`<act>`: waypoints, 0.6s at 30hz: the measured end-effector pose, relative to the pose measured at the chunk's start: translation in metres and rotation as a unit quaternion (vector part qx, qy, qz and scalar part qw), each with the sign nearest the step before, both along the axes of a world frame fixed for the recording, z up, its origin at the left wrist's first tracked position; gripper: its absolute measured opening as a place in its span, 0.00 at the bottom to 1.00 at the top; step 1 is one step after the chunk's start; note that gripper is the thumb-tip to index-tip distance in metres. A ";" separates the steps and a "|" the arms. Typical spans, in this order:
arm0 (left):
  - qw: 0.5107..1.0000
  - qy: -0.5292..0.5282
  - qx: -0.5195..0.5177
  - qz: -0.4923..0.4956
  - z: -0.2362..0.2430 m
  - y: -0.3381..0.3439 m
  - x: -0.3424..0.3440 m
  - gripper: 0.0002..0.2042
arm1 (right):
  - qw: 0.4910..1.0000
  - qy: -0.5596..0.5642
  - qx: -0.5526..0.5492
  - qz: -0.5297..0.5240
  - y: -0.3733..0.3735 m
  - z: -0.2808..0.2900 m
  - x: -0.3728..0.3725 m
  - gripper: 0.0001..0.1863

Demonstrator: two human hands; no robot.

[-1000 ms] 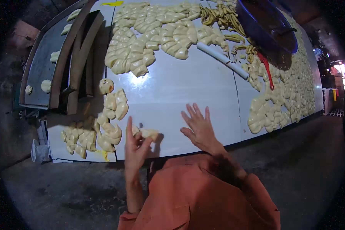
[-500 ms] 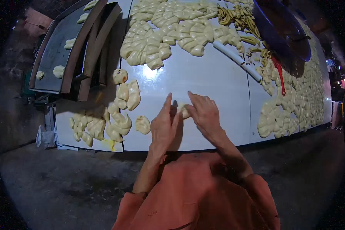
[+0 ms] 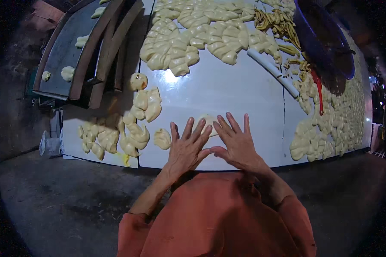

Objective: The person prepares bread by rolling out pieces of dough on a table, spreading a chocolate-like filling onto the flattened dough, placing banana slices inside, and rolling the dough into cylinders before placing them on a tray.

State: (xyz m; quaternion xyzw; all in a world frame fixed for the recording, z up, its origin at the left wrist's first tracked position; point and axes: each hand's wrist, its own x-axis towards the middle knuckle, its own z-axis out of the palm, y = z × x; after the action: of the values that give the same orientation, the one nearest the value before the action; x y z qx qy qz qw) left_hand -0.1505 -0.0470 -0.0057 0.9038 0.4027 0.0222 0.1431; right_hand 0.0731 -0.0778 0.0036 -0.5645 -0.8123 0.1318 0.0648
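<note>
My left hand [image 3: 188,150] and my right hand [image 3: 236,145] rest side by side with fingers spread, palms down, at a thin round of pale dough [image 3: 208,122], partly hidden beneath their fingertips. They are on a white tabletop [image 3: 218,90]. Just left of my fingers lies a small loose lump of dough [image 3: 161,138], and beyond it more soft, glossy pieces [image 3: 146,105] form irregular groups.
Stacked metal trays [image 3: 62,47] occupy the back left. Cut dough [image 3: 173,47] covers the far side. A white rod [image 3: 270,70], golden strips [image 3: 274,25], a red utensil [image 3: 319,98] and a blue basin [image 3: 317,38] of dark liquid are at right, beside spread pieces [image 3: 313,137].
My hands came together over the dough piece, which moved rightward from beside my left hand and is now flatter. My fingers have gone from curved around it to spread out flat.
</note>
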 end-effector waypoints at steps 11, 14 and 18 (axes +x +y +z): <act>1.000 0.011 -0.018 -0.008 -0.001 -0.005 -0.010 0.41 | 1.000 -0.010 0.018 0.019 0.025 -0.011 0.005 0.51; 0.998 -0.033 -0.048 0.020 0.002 -0.008 -0.004 0.42 | 1.000 0.003 0.023 -0.014 0.017 -0.012 0.006 0.50; 0.994 0.029 -0.043 0.091 0.016 0.002 0.014 0.41 | 1.000 0.008 0.008 -0.003 0.016 -0.011 0.008 0.50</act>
State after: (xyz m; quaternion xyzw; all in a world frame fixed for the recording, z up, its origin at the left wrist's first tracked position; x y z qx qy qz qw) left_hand -0.1370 -0.0449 0.0104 0.8567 0.4880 -0.0086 0.1671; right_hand 0.0813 -0.0622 -0.0076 -0.5650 -0.8112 0.1299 0.0760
